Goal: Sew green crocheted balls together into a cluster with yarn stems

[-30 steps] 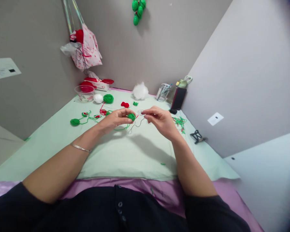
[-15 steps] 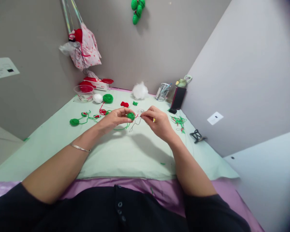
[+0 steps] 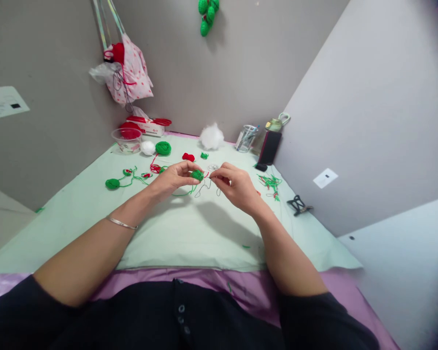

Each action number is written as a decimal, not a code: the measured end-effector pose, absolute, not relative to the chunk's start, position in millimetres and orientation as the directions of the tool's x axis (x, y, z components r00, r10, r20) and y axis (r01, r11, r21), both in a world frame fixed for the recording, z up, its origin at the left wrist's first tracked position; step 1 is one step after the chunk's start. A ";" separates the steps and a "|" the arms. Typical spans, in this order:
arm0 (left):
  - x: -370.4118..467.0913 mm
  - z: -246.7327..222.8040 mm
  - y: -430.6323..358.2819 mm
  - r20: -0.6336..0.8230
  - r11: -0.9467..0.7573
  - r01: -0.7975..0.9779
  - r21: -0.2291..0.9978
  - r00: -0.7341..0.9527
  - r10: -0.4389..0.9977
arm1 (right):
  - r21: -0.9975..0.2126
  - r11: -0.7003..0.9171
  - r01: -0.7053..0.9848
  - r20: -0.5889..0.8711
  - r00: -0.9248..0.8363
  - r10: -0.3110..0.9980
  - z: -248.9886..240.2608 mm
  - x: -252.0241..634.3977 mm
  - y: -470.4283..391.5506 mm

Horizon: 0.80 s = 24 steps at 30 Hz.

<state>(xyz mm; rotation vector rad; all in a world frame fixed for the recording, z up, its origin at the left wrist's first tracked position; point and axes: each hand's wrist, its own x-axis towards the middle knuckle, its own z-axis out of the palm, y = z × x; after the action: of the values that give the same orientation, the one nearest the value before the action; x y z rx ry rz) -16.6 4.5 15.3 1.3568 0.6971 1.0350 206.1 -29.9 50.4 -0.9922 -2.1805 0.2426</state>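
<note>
Between the thumb and fingers of my left hand (image 3: 177, 177) is a small green crocheted piece (image 3: 196, 175), with a short red strand at its right side. My right hand (image 3: 235, 183) is pinched at the fingertips just right of the piece. What it grips is too small to name. A thin dark thread (image 3: 204, 186) hangs in loops below the fingertips. Green yarn (image 3: 184, 194) trails beneath my left hand. Behind the hands lie a red knitted bow shape (image 3: 188, 157) and a small green piece (image 3: 204, 155).
At the back stand a clear tub (image 3: 127, 141), white stuffing (image 3: 211, 137), a cup of pens (image 3: 246, 138) and a phone (image 3: 270, 148). Green yarn balls (image 3: 163, 148) lie left, yarn scraps (image 3: 270, 183) and a black stand (image 3: 298, 205) right.
My right hand has shifted slightly left, its fingertips nearer the green piece. A dark thread loop now shows below it, and the yellow spot by its fingers is gone from view.
</note>
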 end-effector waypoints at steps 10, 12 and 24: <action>-14.0 17.5 0.4 0.172 -0.059 -0.238 0.969 0.488 0.856 | -0.738 0.584 0.339 0.421 -0.445 0.791 42.8 209.8 -14.2; -13.7 14.9 1.3 0.191 -0.092 -0.224 0.970 0.477 0.858 | -0.746 0.579 0.329 0.424 -0.436 0.794 41.1 207.9 -13.6; -7.4 9.6 2.6 0.262 -0.227 -0.139 0.964 0.358 0.896 | -0.591 0.618 0.519 0.442 -0.432 0.786 35.8 192.9 -27.5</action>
<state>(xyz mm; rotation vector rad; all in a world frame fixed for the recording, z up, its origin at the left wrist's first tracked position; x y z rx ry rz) -7.4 2.6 9.6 1.4744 0.7239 1.1338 192.9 -27.5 35.8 -1.0206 -2.1303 0.4823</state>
